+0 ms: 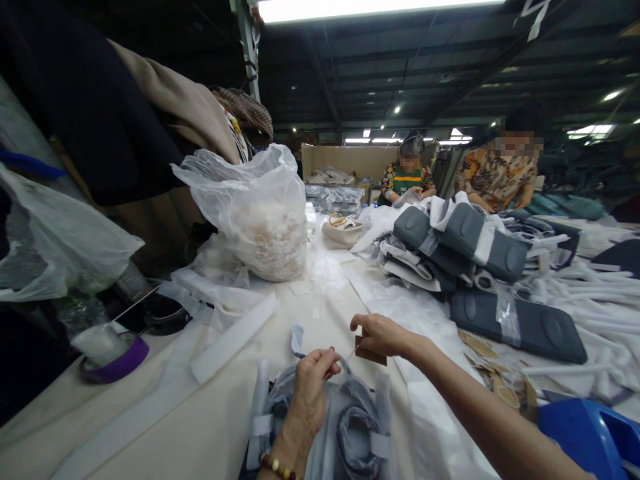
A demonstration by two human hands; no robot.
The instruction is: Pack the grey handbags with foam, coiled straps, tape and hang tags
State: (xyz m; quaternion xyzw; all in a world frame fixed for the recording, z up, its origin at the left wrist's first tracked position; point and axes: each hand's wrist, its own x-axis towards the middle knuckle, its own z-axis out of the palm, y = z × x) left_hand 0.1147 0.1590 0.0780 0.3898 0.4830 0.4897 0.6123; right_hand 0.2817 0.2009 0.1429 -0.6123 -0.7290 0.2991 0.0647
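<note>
My left hand (313, 377), with a beaded bracelet at the wrist, is closed in a pinch above a grey bundle (357, 423). What lies between its fingertips is too small to make out; a thin grey loop shows beside them. The bundle has rolled, film-covered parts held by white bands and lies at the table's near edge. To the right, my right hand (377, 333) is closed on a brown cardboard tag (371, 353), which hangs below the fingers. A small pale blue tab (297, 337) sticks up behind my left hand.
A clear plastic bag (270, 233) stands at the back left near a purple tape roll (115, 363). Scissors (342, 220) rest on a beige pouch (342, 235). Dark grey padded pieces (517, 323) are piled right, above a blue plastic object (585, 433). Two people work beyond.
</note>
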